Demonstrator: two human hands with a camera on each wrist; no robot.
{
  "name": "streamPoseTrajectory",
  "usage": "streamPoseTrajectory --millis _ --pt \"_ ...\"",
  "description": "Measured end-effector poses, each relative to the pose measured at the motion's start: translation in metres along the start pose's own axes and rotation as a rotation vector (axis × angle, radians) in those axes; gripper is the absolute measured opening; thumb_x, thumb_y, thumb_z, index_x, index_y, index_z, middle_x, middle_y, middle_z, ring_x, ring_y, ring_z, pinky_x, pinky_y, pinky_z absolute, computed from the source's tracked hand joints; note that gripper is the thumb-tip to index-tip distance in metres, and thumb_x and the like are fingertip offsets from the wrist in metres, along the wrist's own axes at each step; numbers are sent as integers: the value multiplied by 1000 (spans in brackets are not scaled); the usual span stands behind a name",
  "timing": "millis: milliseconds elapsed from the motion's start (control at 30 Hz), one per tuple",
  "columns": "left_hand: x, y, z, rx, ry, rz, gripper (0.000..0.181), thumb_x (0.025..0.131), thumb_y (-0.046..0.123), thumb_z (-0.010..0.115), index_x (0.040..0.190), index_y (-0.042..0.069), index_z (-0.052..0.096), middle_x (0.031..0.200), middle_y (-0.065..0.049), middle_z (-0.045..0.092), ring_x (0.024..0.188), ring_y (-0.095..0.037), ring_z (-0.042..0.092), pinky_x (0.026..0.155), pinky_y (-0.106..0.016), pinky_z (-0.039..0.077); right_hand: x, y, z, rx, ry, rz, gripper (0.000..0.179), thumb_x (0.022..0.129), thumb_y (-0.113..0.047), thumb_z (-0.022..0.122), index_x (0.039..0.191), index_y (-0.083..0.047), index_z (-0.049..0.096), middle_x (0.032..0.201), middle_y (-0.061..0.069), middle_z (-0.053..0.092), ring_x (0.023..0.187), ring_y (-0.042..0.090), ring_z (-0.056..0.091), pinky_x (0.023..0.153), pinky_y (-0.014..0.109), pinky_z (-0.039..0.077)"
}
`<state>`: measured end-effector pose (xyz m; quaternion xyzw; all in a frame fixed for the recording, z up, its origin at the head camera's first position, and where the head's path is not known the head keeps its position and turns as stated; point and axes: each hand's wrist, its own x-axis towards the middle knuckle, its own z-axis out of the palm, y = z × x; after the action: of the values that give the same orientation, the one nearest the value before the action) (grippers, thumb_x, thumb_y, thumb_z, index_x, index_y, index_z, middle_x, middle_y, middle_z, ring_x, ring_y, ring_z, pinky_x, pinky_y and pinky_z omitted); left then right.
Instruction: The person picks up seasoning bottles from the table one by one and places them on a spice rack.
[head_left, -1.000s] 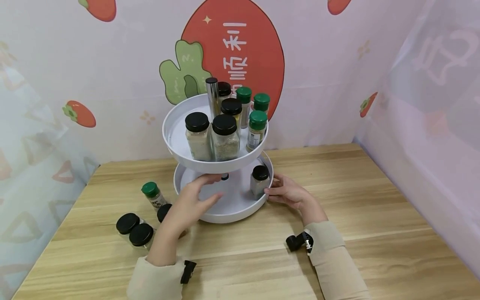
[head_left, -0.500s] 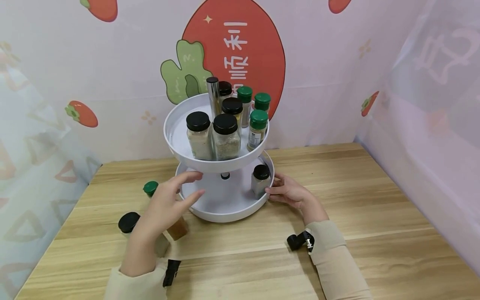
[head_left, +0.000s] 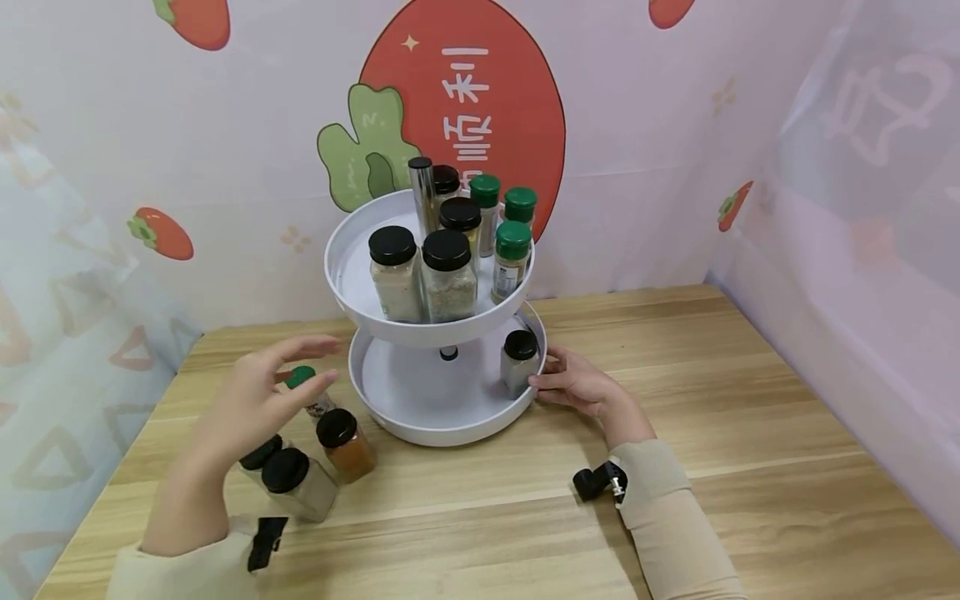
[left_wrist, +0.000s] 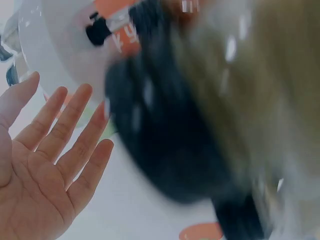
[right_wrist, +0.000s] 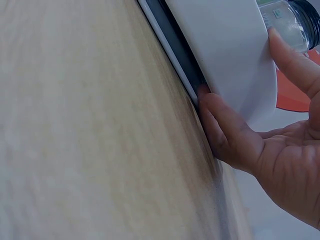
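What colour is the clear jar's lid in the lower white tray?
Black round lid, best in head view.

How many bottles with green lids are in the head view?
4. On the upper tray: the front one, one behind it, and one further left. The fourth is on the table, partly behind the left hand. More may be hidden.

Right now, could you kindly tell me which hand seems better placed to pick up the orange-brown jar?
Probably the left hand: it is open, empty and near the orange-brown jar, while the right hand grips the lower tray on the side away from that jar.
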<state>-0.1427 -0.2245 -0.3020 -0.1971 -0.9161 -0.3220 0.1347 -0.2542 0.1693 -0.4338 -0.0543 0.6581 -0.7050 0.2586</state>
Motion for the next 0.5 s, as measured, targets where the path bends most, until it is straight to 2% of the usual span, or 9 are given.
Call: streamPoseTrajectory --millis 67,167,233,333,400,467,500 --pt "-2 -5 -8 -1 1 -14 35 95 20 67 129 14 64 123 -10 70 110 5 58 89 -66 52 0 0 0 -4 -2 -1 82 95 5 56 158 -2 5 154 31 32 103 10 60 84 22 57" --pt "-7 -15 -19 36 2 -45 36 95 22 68 130 19 63 124 -8 70 108 23 44 88 -63 52 -1 0 0 -4 -4 -2 82 95 5 55 158 -1 3 155 32 30 106 12 59 84 21 56" --pt "-13 -22 -25 63 -5 -68 37 95 24 68 131 22 63 125 -5 70 110 24 44 89 -58 53 -1 0 -1 -4 -7 -2 83 95 5 55 158 -1 2 155 32 29 108 13 58 85 21 56" --pt "-24 -35 -30 56 -16 -102 36 95 24 68 131 25 63 123 8 69 110 23 47 86 -29 59 -1 0 0 -2 -9 -1 83 95 5 55 158 -2 2 156 31 28 108 13 58 85 20 56" --pt "-31 -44 -32 12 -28 -105 35 96 20 67 131 21 63 121 18 67 109 21 51 83 -12 54 -1 0 0 0 -10 1 83 95 5 55 158 -2 2 156 31 29 107 12 58 85 20 56" --pt "-37 -52 -33 -32 -44 -107 34 96 17 66 130 17 63 119 26 64 107 19 54 81 0 44 -1 0 0 -3 -9 2 83 95 4 55 158 -2 2 156 31 28 106 11 59 85 21 56" --pt "-40 -57 -32 -46 -53 -103 34 97 16 65 130 14 63 118 28 64 107 18 56 81 0 45 -1 0 0 -4 -8 3 83 95 4 55 158 -2 2 156 31 28 106 11 59 85 21 56"
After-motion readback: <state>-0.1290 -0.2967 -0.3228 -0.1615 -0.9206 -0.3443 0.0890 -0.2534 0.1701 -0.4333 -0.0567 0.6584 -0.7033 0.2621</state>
